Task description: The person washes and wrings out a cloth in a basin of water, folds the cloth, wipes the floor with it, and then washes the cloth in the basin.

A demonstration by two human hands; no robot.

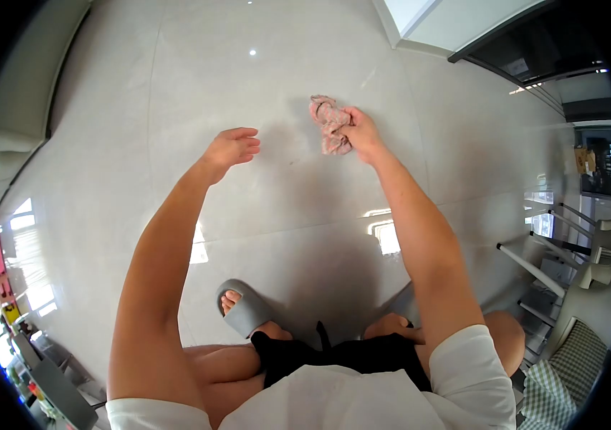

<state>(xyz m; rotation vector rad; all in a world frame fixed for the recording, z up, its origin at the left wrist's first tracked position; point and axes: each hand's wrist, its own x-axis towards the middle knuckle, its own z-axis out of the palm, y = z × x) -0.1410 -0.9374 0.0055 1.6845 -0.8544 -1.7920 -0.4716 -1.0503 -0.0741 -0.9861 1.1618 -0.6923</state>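
Observation:
A crumpled pinkish cloth [328, 123] with a light pattern is bunched in my right hand [364, 133], whose fingers are closed round its right side. The cloth is close to the glossy floor [291, 193]; whether it touches the tiles, I cannot tell. To the left, my left hand [232, 149] hangs over the floor with its fingers stretched out and nothing in them. A gap of bare tile separates it from the cloth.
A grey slipper [242, 309] is on my foot near the bottom middle. A pale sofa [15, 122] borders the left side. White-legged chairs [535, 271] and a checked cloth [567, 369] are at the right. A white cabinet corner [434, 29] with a dark panel stands at the upper right.

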